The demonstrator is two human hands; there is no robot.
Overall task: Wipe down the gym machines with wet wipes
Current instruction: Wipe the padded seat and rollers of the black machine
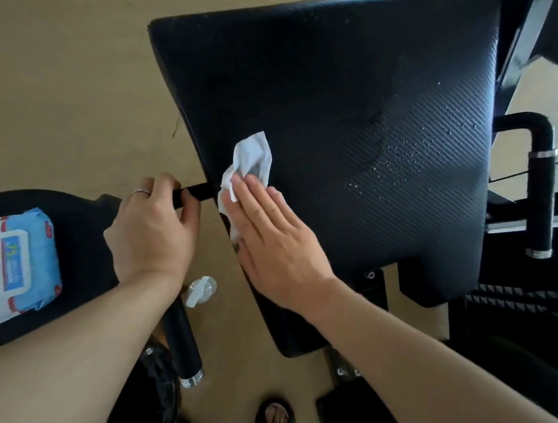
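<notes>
1. Right hand (269,240), fingers straight and flat, presses a crumpled white wet wipe (247,172) onto the black textured vinyl seat pad (327,115), near the pad's seven o'clock edge.
2. Left hand (153,225), fingers curled, grips a black bar (195,194) at the pad's eight o'clock.
3. Water droplets (407,154) bead toward three o'clock.

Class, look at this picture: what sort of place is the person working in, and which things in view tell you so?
Most likely a gym or home workout room. A large black padded seat sits on a metal frame, black handle bars with chrome collars stick out beside it, and the right hand presses a wet wipe on the pad.
</notes>
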